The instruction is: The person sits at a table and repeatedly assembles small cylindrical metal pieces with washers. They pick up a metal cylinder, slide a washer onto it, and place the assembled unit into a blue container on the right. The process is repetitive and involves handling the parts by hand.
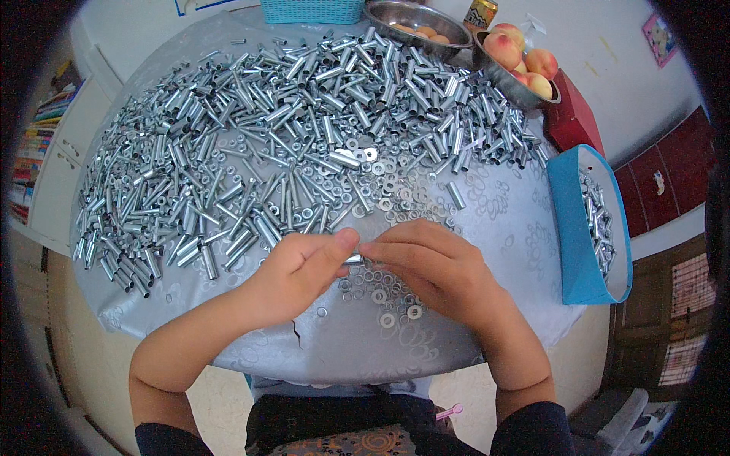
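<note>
My left hand [298, 267] and my right hand [432, 264] meet over the front middle of the table. Between them sits a shiny metal sleeve [353, 260], lying roughly level. The left fingers are closed around it, with the thumb on top. My right fingertips pinch at its right end; whether they hold a small part there is hidden. Under and beyond the hands lie many loose flat washers [388, 321] and rings. A large heap of metal sleeves and bolts [327, 99] spreads over the far and left parts of the table.
A blue fabric bin [570, 228] of assembled metal pieces [598, 220] stands at the right edge. Along the back are a blue basket [312, 11], a steel bowl [456, 47] of eggs, a bowl of peaches [503, 49], a can [480, 14] and a red box [572, 114]. A silvery cloth [487, 205] covers the table.
</note>
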Demonstrator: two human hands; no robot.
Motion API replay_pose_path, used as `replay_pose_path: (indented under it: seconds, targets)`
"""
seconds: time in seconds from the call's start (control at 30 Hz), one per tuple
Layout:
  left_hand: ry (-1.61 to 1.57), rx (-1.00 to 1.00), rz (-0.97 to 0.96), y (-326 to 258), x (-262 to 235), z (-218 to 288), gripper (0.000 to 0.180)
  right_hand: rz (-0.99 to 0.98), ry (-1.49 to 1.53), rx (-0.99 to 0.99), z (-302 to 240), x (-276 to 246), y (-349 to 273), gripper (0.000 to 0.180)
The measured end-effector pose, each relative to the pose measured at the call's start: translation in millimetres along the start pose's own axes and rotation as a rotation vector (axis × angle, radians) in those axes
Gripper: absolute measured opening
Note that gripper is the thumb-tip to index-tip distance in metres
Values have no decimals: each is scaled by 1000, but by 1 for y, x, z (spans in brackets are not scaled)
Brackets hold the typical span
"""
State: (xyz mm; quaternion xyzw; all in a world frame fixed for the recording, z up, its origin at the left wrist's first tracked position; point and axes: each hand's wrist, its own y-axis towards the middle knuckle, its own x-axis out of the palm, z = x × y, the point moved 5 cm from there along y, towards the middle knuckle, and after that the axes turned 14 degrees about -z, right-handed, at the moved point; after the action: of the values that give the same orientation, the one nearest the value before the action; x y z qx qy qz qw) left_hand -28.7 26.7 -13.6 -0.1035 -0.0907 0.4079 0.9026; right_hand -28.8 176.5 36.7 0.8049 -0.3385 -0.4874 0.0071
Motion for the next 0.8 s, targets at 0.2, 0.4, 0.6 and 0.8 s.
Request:
replay_pose_path:
  seconds: [0.2, 0.4, 0.6, 0.8]
  targets:
    - [134, 114, -30, -1, -2, 0, 36, -58, 56, 125, -1, 2, 0, 27]
    - [294, 238, 53, -6, 1, 10, 32, -62, 142, 163, -1, 4, -1, 25]
    - [209, 146, 22, -4, -2, 8, 32, -174, 49, 188, 3, -1, 0, 28]
    - [198, 180, 50, -3, -2, 7, 35, -176, 266, 376, 4, -2, 2, 25]
